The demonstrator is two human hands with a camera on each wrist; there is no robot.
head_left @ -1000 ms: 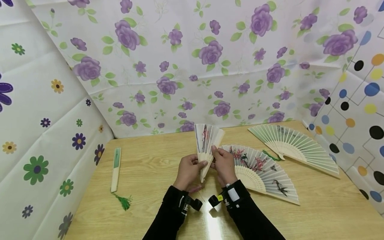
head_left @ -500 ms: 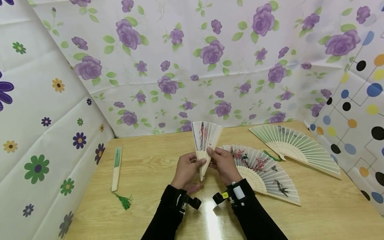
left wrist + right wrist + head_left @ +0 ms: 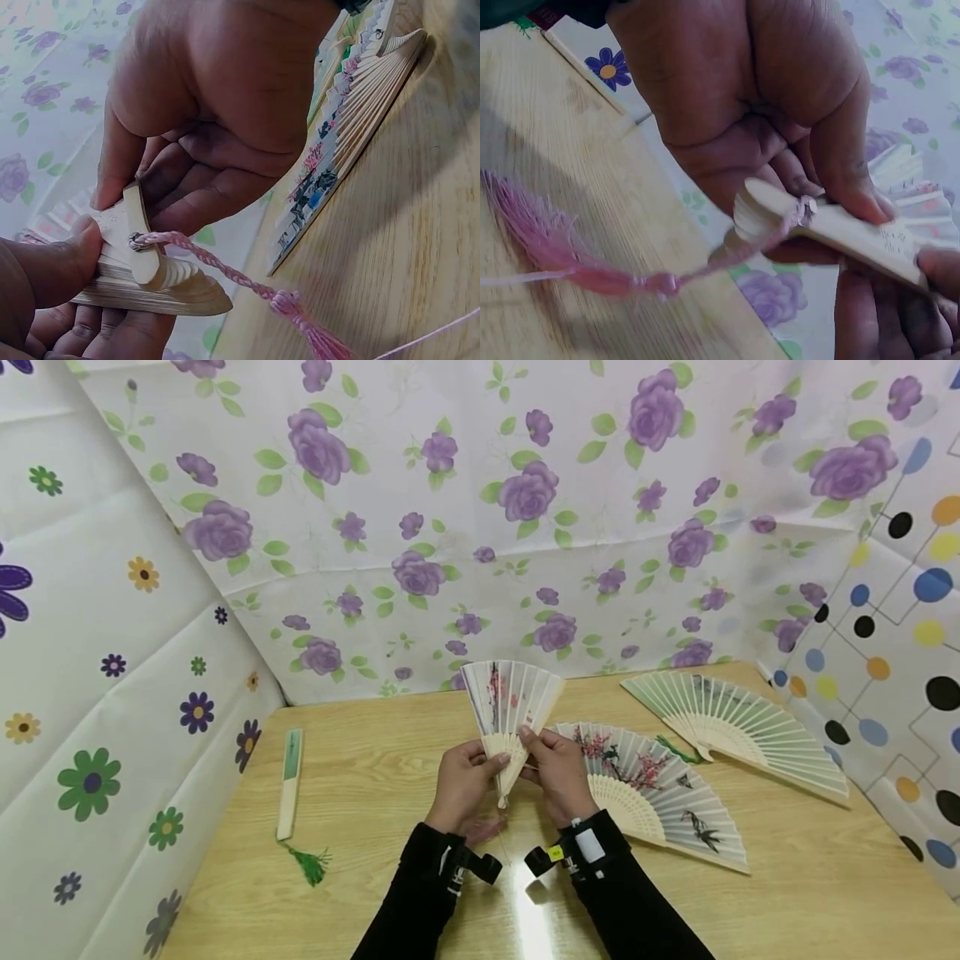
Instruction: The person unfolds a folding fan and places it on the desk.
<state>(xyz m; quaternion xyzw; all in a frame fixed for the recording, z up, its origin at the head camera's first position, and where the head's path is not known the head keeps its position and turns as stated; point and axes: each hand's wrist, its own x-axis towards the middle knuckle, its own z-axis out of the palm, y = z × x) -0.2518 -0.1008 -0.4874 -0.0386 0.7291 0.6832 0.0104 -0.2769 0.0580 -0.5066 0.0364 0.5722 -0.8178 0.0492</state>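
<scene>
My left hand [image 3: 461, 783] and right hand [image 3: 558, 772] hold a partly spread white folding fan [image 3: 517, 693] over the middle of the table. Pink blossom print shows on its leaf. Both thumbs press the front of the pale ribs, with fingers curled behind. From the rivet end hangs a pink tassel [image 3: 307, 319] on a braided cord, seen in both wrist views. Beside the right hand lies a spread white fan with blossoms and birds [image 3: 652, 772], partly hidden by that hand.
A spread green fan [image 3: 742, 727] lies at the back right of the wooden table [image 3: 360, 793]. Far left, a folded green fan [image 3: 290, 785] rests with its green tassel [image 3: 311, 864] toward me. Patterned cloths [image 3: 450, 527] enclose the back and sides.
The fan in my hands has spread wider, its left edge swinging further left. Both hands have shifted only slightly; the other fans lie as before.
</scene>
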